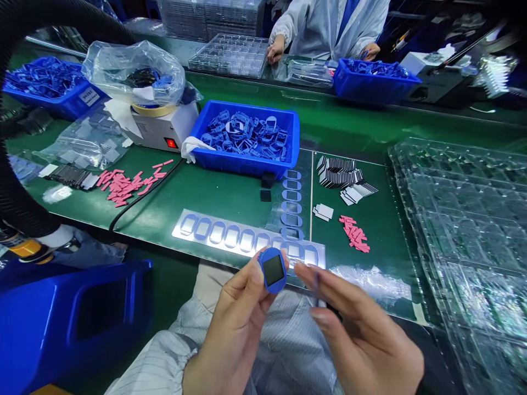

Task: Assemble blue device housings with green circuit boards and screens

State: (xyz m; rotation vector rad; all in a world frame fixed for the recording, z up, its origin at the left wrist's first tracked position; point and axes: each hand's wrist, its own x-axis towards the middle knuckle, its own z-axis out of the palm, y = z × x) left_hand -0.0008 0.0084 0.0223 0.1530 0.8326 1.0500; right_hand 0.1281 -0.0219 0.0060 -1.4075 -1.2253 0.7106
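Note:
My left hand (234, 318) pinches a small blue rounded frame (273, 270) with a dark square pad set in it, held over my lap. My right hand (354, 323) is beside it, fingers stretched out and slightly blurred, holding nothing I can see. Just beyond the hands a metal jig strip (230, 238) with several oval slots lies along the table's near edge. A blue bin (247, 134) full of blue frames stands behind it. A row of blue frames (291, 206) lies on the mat.
Black pads (340, 171), white squares (323, 212) and pink strips (354, 235) lie right of centre; more pink strips (123, 185) at left. Clear blister trays (469, 230) are stacked at right. A black hose (16, 181) curves at left. Another person (329, 27) works across the table.

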